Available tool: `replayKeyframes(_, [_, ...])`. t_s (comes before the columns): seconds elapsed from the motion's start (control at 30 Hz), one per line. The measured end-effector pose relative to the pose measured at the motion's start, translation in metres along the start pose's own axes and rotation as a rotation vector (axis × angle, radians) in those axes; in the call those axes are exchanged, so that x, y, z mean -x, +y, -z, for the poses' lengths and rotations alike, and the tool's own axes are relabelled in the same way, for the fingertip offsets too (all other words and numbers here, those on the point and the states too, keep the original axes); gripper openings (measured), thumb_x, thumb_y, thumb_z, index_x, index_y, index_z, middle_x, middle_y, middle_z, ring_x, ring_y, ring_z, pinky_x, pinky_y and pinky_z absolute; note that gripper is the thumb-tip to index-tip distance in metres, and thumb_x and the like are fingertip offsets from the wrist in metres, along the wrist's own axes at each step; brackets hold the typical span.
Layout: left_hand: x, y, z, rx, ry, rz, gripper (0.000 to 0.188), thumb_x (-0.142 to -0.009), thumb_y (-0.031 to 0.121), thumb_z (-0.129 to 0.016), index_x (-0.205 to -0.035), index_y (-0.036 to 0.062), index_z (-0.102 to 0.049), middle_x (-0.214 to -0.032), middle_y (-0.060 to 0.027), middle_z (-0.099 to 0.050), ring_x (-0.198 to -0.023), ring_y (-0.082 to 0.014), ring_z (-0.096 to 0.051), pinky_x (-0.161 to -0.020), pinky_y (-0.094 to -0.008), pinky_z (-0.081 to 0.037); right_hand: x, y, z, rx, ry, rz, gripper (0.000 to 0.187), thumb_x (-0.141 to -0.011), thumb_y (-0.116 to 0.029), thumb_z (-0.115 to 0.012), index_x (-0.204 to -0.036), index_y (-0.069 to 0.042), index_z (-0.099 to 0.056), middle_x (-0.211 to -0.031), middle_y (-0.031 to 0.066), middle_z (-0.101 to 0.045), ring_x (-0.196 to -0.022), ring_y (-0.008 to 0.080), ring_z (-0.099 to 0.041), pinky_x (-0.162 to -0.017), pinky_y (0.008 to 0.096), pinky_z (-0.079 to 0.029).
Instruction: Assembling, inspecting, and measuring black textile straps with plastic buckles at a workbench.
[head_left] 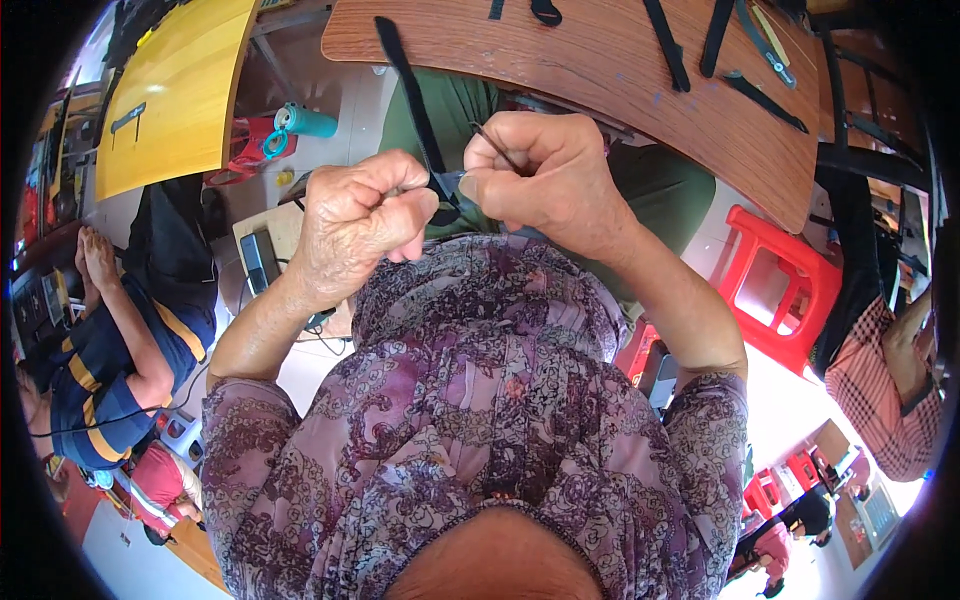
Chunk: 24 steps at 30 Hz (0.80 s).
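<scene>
Both my hands are raised close together over my lap, just short of the brown table. My left hand (365,215) is closed, its fingers pinched on the lower part of a long black strap (412,90). That strap stretches up and away, and its far end reaches over the table's near edge. Beside it, my right hand (550,180) is closed too, thumb against curled fingers. A thin dark rod-like piece (496,145) sticks out of this fist; its kind cannot be made out. Between the hands, the strap's lower end is partly hidden by the fingers.
On the brown wood-grain table (570,55) lie several black straps (668,45) and a teal-handled tool (765,45). A red plastic stool (780,290) stands at the right. To the left are a yellow table (175,100), a teal bottle (310,122) and a seated person (125,370).
</scene>
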<state>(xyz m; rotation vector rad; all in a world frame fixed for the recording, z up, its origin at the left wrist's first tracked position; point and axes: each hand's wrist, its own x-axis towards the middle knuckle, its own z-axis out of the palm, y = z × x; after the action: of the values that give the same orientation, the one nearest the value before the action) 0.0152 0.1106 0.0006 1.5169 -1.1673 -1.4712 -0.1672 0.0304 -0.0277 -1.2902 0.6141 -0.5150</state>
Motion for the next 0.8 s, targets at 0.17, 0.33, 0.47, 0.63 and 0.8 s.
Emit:
replayKeyframes(0.17, [-0.007, 0.003, 0.002, 0.077, 0.018, 0.061, 0.012, -0.083, 0.006, -0.057, -0.072, 0.0001, -0.056, -0.057, -0.0008, -0.056, -0.047, -0.0042, -0.05, -0.043, -0.0176, -0.04, -0.004, -0.006, 0.004, 0.004, -0.002, -0.016, 0.017, -0.072, -0.009, -0.068, -0.067, -0.001, -0.054, -0.053, -0.0021, -0.049, -0.048, 0.0038, -0.044, -0.042, 0.0224, -0.034])
replayKeyframes(0.33, [-0.011, -0.002, -0.009, 0.134, 0.032, -0.005, 0.014, -0.084, 0.008, -0.057, -0.072, -0.0003, -0.056, -0.062, -0.001, -0.057, -0.049, -0.004, -0.052, -0.043, -0.0174, -0.04, -0.001, 0.011, -0.004, 0.305, -0.059, 0.115, 0.042, -0.07, -0.033, -0.076, -0.064, 0.0, -0.052, -0.05, 0.0065, -0.048, -0.046, 0.0105, -0.045, -0.044, 0.03, -0.037])
replayKeyframes(0.47, [-0.011, 0.005, -0.006, 0.077, 0.067, 0.005, 0.014, -0.084, 0.007, -0.056, -0.073, -0.0008, -0.056, -0.061, -0.0004, -0.055, -0.05, -0.004, -0.052, -0.044, -0.017, -0.04, 0.0, 0.01, -0.006, 0.248, 0.029, 0.104, 0.037, -0.076, -0.026, -0.07, -0.063, 0.001, -0.049, -0.051, 0.0141, -0.045, -0.046, 0.0223, -0.049, -0.046, 0.0358, -0.038])
replayKeyframes(0.63, [-0.006, 0.004, -0.005, -0.044, 0.022, -0.046, 0.011, -0.082, 0.003, -0.057, -0.072, -0.0015, -0.055, -0.06, 0.0, -0.054, -0.05, -0.0036, -0.052, -0.043, -0.0167, -0.039, 0.001, 0.012, -0.002, 0.409, 0.044, 0.343, 0.028, -0.08, -0.017, -0.062, -0.063, 0.0, -0.049, -0.053, 0.0173, -0.044, -0.049, 0.0338, -0.047, -0.046, 0.0376, -0.039])
replayKeyframes(0.8, [0.003, -0.003, 0.001, -0.005, -0.12, 0.078, 0.01, -0.082, 0.001, -0.056, -0.072, -0.001, -0.055, -0.057, -0.0001, -0.053, -0.047, -0.0033, -0.05, -0.041, -0.0179, -0.036, 0.009, 0.01, 0.008, 0.158, -0.134, 0.023, 0.021, -0.079, -0.013, -0.063, -0.066, 0.001, -0.053, -0.047, 0.0067, -0.047, -0.042, 0.0131, -0.048, -0.042, 0.0299, -0.037])
